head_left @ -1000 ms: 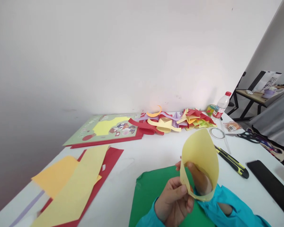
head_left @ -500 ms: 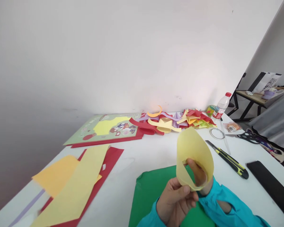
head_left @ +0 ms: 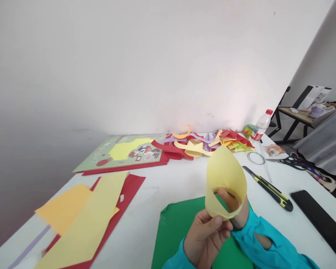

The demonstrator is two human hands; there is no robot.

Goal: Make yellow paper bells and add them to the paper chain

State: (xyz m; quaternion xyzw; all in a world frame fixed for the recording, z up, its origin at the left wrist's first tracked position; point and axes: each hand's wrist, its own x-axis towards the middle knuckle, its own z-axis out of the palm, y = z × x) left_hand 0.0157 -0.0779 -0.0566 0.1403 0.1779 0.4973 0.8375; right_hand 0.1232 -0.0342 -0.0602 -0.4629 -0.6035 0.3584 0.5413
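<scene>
A pale yellow paper ring point(head_left: 224, 168), rolled from a sheet with a pointed upper edge, is held up above a green mat point(head_left: 173, 220). My left hand point(head_left: 205, 235) pinches its lower near edge between thumb and fingers. Behind and inside the ring is my right hand point(head_left: 232, 205), its fingers curled round the paper's far side and seen through the opening. Part of the right hand is hidden by the paper.
Right of the ring lie a utility knife point(head_left: 268, 188), a tape roll point(head_left: 256, 158), scissors point(head_left: 292, 161) and a black strip point(head_left: 320, 216). A bottle point(head_left: 260, 127) stands behind. Cut paper shapes point(head_left: 194, 147) line the wall; yellow paper point(head_left: 86, 224) and a picture book point(head_left: 100, 157) lie left.
The paper ring and both hands have shifted slightly up and left, and the ring is turned a little. The grip of both hands looks the same.
</scene>
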